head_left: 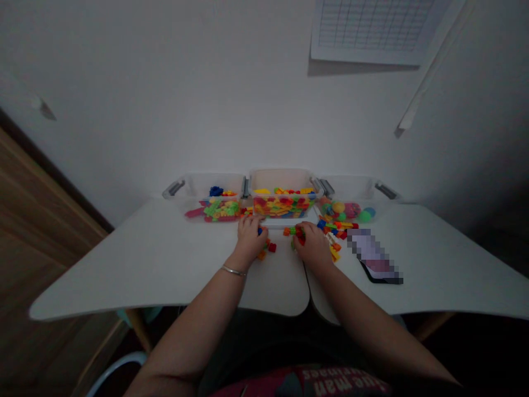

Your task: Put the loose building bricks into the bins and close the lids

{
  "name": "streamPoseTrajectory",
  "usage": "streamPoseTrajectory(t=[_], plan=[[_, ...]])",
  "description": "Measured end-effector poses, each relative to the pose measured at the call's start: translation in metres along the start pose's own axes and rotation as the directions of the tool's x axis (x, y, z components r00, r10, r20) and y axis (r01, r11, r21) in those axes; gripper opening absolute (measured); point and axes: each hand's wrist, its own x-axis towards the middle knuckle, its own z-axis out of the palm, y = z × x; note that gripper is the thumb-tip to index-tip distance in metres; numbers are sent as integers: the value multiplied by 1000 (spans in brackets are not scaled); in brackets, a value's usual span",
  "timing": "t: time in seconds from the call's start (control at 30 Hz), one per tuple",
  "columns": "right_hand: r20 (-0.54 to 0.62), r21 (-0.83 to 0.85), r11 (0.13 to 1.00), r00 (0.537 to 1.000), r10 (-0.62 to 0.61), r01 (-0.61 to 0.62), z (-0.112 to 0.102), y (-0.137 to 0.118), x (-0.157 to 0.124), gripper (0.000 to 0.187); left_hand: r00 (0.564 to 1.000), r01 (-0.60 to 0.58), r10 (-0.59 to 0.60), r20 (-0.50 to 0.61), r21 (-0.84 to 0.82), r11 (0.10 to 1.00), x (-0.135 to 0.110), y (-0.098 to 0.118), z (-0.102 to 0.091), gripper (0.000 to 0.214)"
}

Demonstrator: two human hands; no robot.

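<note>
Left hand (250,240): fingers curled narrow at a blue brick (260,231), grip unclear. Right hand (311,244): fingers closed over red bricks (300,235). 3 clear bins (283,179) at 12 o'clock, contents grouped, within reach.

And here's the white surface (124,264), two rounded tops meeting at the near middle! Along the far edge, three clear plastic bins line up: the left bin (219,184) with green and blue bricks, the middle bin (281,179) packed with colourful bricks, the right bin (351,187) loaded with bright balls. Loose plastic bricks (336,226) scatter across the centre, a red brick (271,247) sits out near the middle, and over on the right lies a phone (374,256), its screen blurred out!
</note>
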Motion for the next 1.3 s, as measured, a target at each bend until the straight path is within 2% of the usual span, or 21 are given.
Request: streamPoseTrajectory(t=[0.23,0.43,0.53,0.63,0.77,0.87,1.03,1.3], plan=[[-57,119,990,996,-64,70,10,1,3,30,997,-67,68,24,-52,996,1,-1,1,28],[-128,236,963,987,-99,128,21,-8,8,31,995,-92,95,31,-86,992,0,0,2,28],[-135,308,932,979,-156,191,19,-8,13,30,995,-88,93,46,-94,992,0,2,0,29],[-121,346,920,981,-154,187,11,-1,17,29,996,-66,69,49,-68,995,1,2,-4,30],[-103,287,952,992,-77,104,3,13,15,36,999,15,-14,37,-34,999,3,-3,-6,29],[-31,196,979,998,-53,58,0,20,7,44,999,45,-45,16,4,999,4,-7,-5,30],[51,117,988,993,-106,100,4,18,-4,42,999,51,-52,11,40,998,4,-7,-4,30],[-54,162,984,996,-68,76,24,19,0,36,998,65,-65,8,15,998,3,-4,-5,28]])
